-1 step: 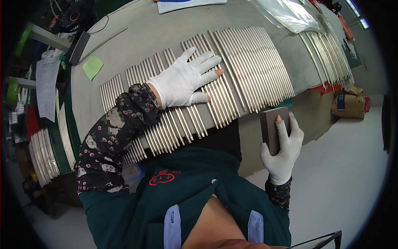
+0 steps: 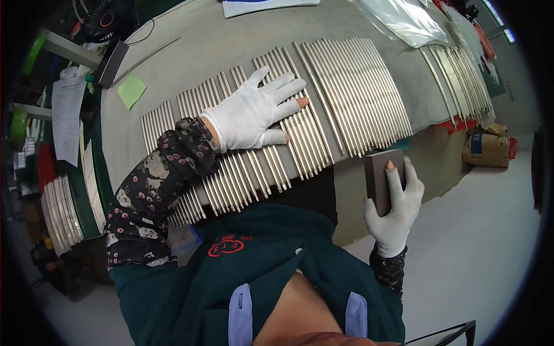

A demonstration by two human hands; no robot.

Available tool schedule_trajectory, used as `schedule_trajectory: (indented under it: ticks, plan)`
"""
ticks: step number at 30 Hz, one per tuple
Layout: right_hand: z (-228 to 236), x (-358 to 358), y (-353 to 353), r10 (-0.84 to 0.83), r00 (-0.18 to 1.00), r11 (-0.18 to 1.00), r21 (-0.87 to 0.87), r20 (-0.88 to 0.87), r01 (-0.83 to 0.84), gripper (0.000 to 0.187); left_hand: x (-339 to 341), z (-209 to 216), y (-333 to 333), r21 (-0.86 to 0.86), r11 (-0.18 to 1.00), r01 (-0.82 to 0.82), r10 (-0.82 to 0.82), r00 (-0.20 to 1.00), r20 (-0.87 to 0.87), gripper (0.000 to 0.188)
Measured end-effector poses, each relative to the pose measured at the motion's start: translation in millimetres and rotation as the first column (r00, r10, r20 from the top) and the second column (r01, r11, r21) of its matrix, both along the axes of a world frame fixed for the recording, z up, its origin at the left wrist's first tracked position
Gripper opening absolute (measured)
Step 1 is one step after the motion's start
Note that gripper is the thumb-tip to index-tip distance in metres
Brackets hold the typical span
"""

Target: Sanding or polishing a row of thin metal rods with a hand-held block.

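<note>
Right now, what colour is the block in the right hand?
The block is brownish grey, best seen in the head view.

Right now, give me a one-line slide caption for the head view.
Left hand spread over metal rods; right hand grips a dark block.

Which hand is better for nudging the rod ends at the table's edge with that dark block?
Probably the right hand: it holds the dark block close to the near ends of the rightmost big group of metal rods. The left hand is spread over rods, without a block.
</note>
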State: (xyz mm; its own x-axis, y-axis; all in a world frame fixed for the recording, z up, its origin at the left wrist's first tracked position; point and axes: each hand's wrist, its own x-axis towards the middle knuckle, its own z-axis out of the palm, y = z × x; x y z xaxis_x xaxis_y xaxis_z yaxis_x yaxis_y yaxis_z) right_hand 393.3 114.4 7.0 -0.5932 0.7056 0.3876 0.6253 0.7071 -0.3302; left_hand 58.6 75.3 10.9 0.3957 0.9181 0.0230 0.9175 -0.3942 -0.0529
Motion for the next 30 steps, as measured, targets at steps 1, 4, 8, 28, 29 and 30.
schedule_trajectory:
  ticks: [1, 4, 8, 28, 29, 30]
  plan:
    - [0, -1, 0, -0.012, 1.0, 1.0, -0.004, 0.005, 0.012, 0.069, -6, 4, -6, -0.028, 0.999, 0.024, -0.024, 1.0, 0.001, 0.071]
    - [1, -4, 3, 0.016, 1.0, 1.0, -0.007, -0.011, -0.016, 0.07, -21, 13, -16, -0.084, 0.996, 0.017, -0.02, 0.999, -0.037, 0.072]
    - [1, -11, 4, 0.056, 0.998, 0.998, 0.014, -0.034, -0.056, 0.069, -38, 6, -14, 0.083, 0.993, -0.084, 0.083, 0.996, 0.011, 0.075]
    - [1, -11, 4, 0.037, 0.999, 0.999, 0.015, -0.016, -0.037, 0.07, -68, -24, 22, 0.02, 0.975, -0.219, 0.201, 0.925, 0.321, 0.054]
    - [1, -11, 4, 0.039, 0.999, 0.999, 0.014, -0.017, -0.039, 0.07, -69, -24, 22, 0.019, 0.975, -0.222, 0.204, 0.925, 0.321, 0.054]
    - [2, -11, 3, 0.035, 0.999, 0.999, 0.015, -0.006, -0.034, 0.069, -68, -23, 23, 0.007, 0.978, -0.208, 0.193, 0.923, 0.333, 0.055]
